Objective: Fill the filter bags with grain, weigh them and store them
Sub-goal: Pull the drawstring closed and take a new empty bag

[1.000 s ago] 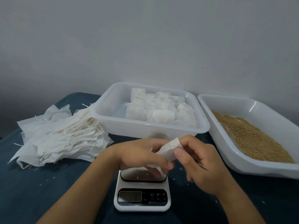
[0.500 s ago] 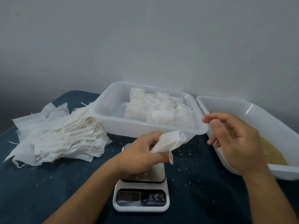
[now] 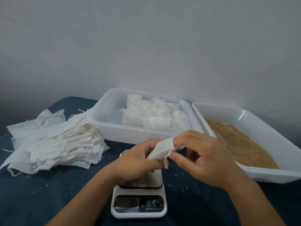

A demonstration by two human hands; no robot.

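From the head camera, the filter bag (image 3: 162,150) hangs above the scale (image 3: 139,204) — thin, limp paper, light, best taken at its mouth edge. The left hand (image 3: 136,160) curls round its lower end; the right hand (image 3: 200,154) pinches the upper edge, its drawstring dangling.

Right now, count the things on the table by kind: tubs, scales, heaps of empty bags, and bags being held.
White plastic tubs: 2, filled-bag tub and grain tub
Kitchen scale: 1
Heap of empty bags: 1
Bag in hand: 1
Total: 5
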